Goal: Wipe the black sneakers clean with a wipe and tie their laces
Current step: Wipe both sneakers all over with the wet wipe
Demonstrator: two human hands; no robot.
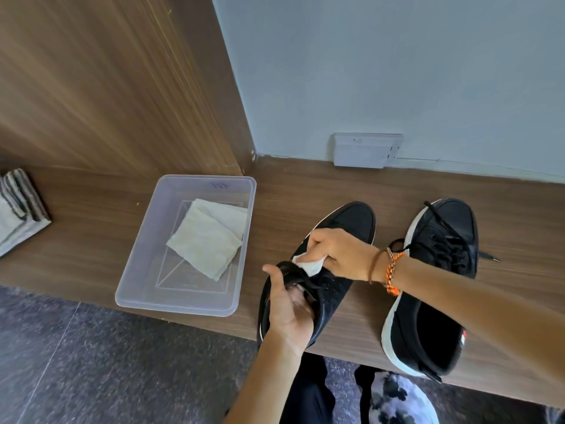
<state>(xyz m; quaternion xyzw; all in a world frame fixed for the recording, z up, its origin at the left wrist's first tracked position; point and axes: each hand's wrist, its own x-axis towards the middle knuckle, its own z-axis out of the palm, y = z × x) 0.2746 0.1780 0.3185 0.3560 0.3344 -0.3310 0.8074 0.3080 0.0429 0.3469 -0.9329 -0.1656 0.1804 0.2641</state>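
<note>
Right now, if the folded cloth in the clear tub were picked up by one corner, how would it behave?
The cloth would probably flop and unfold, since its layers lie loosely stacked. It looks thin, so likely light. The tub should barely shift.

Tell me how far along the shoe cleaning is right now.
Nothing looks finished yet. In hand: the right hand rubs a wipe on the left shoe, which the left hand steadies. Left: the right shoe sits untouched with loose laces; both still need tying.

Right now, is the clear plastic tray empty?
No, a folded pale cloth lies inside the clear tray on the wooden bench.
</note>
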